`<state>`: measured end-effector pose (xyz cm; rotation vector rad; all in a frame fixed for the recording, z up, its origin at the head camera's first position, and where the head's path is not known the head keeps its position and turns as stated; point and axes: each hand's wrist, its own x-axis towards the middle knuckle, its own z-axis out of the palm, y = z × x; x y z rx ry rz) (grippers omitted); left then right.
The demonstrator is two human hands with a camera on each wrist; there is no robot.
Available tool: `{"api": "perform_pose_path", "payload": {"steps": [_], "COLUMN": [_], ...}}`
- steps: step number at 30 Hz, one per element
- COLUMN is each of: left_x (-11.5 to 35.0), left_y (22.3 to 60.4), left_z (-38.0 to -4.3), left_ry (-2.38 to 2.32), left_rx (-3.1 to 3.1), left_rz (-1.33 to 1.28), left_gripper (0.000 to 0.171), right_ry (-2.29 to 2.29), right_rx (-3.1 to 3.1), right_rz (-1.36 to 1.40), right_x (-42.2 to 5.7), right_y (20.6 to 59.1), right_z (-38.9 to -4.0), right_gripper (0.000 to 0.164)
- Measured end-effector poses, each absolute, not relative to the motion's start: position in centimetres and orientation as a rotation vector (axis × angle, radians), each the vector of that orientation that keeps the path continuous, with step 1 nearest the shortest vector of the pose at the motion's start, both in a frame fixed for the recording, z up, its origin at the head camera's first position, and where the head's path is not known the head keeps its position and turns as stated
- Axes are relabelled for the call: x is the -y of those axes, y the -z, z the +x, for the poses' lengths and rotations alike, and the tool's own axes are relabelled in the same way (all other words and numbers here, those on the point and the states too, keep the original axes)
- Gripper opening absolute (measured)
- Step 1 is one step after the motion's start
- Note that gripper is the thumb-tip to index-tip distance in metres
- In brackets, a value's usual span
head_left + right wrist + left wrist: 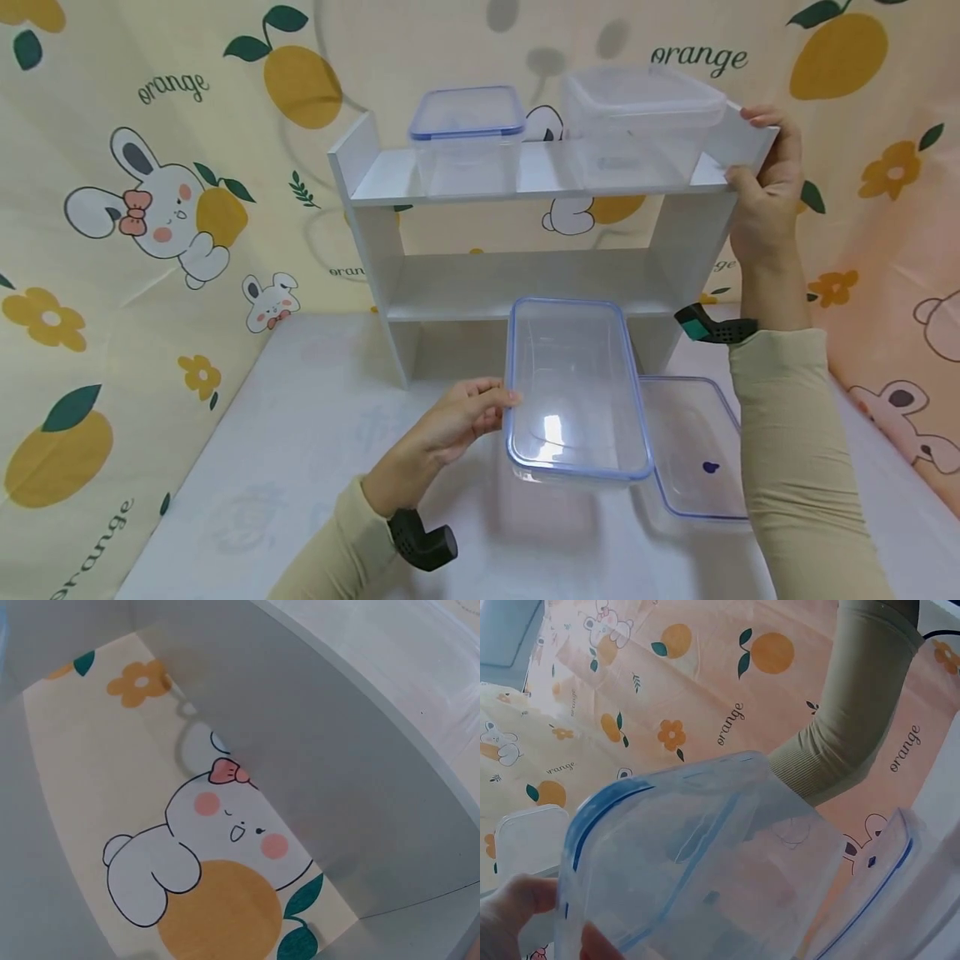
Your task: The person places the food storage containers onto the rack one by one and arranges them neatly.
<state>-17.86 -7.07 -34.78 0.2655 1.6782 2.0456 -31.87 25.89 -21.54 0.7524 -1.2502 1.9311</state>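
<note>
My left hand [453, 425] pinches the left edge of a clear plastic food container [573, 375] with a blue-rimmed lid, held tilted above the table. The left wrist view shows the same container close up, with fingers [526, 896] at its near edge. Higher up, my right hand [772, 183] grips the right end panel of a white shelf unit [525, 287]. On the unit's top board stand a small container with a blue-rimmed lid [468, 137] and a larger clear container [641, 129]. The right hand is out of sight in the right wrist view, which faces the shelf's grey-white boards [300, 750].
Another clear, blue-rimmed piece [693, 446] lies on the white table [300, 483], right of the held container and partly behind it. Behind the shelf hangs a cloth [172, 350] printed with oranges and rabbits.
</note>
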Motion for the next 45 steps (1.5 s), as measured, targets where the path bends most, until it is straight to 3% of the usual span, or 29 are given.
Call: {"api": "perform_pose_path", "payload": {"steps": [27, 45], "left_x": [7.1, 6.8], "left_y": [31.5, 31.1], "left_z": [-18.9, -20.5], "left_ry": [-2.158, -2.242], "left_rx": [-1.685, -1.671], "left_rz": [0.287, 0.189], "left_gripper": [0.044, 0.03], "right_ry": [-1.99, -2.002], "right_rx": [1.246, 1.253], "right_rz": [0.723, 0.695], "right_x": [-26.1, -26.0], "right_y": [21.5, 21.4], "right_z": [-31.6, -31.5], "right_gripper": [0.05, 0.05]}}
